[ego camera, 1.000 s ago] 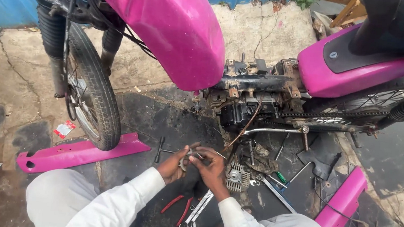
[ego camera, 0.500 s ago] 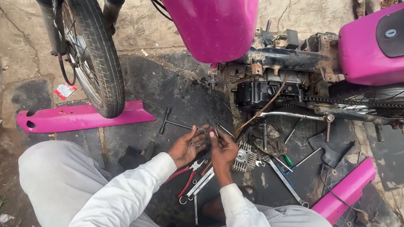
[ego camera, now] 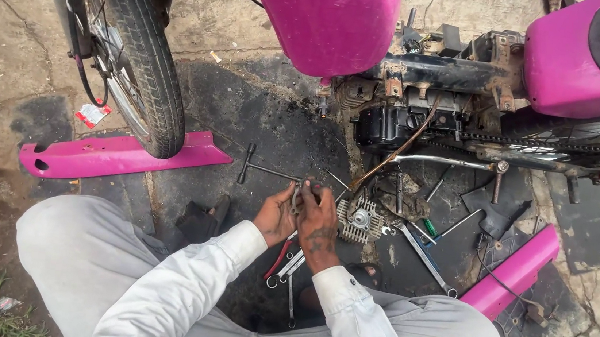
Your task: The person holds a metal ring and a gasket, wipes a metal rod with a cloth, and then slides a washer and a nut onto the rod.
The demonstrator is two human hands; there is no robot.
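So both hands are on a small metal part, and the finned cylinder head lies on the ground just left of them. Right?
Not quite. The head view shows both hands, left hand and right hand, together on the small metal part, but the finned cylinder head lies on the ground just to their right, not left. The T-handle wrench is what lies to the left.

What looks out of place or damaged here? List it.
The pink side panels lie on the ground, off the motorcycle. Its frame is rusty, a finned engine part sits on the oil-stained floor, and tools lie scattered around both hands.
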